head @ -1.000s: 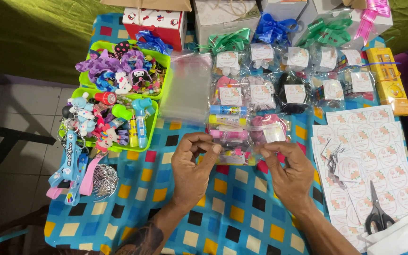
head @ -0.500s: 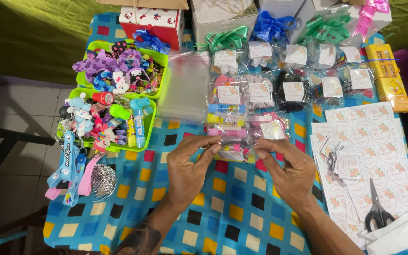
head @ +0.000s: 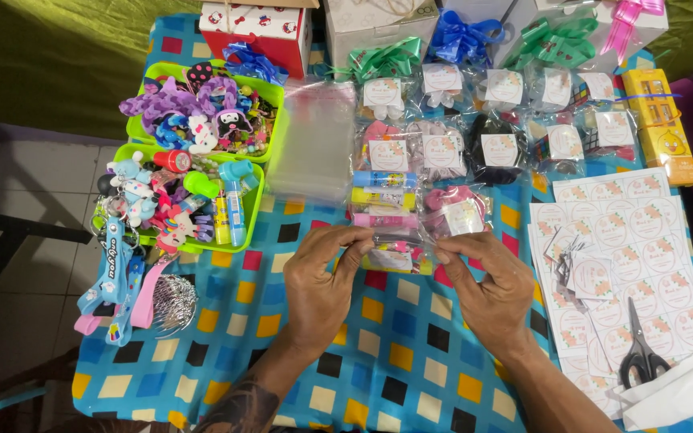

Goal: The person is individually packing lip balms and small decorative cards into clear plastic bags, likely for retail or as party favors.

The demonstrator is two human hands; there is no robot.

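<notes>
Both hands meet over the middle of the counter (head: 411, 377), which is covered in a blue cloth with coloured squares. The left hand (head: 322, 285) and the right hand (head: 487, 289) each pinch one end of a small clear packet (head: 399, 244); each grip is narrow, thumb and fingertips closed on the plastic. The packet is stretched level between them and seems to hold small colourful pieces, though what they are cannot be told.

Taking the packet as the landmark: just behind it lies a packet of bright tubes (head: 384, 196) in blue, yellow and pink, and further behind are rows of filled gift bags (head: 443, 148) with round labels, then ribbon bows (head: 382, 60) and boxes. Behind and to the left lies a stack of empty clear bags (head: 312, 140). Further left stand two green trays (head: 254, 200) packed with small toys and keychains, with lanyards (head: 110, 281) hanging near them. To the right of the packet lie sheets of round stickers (head: 643, 240), and black scissors (head: 642, 353) rest on them, well apart from the right hand.
</notes>
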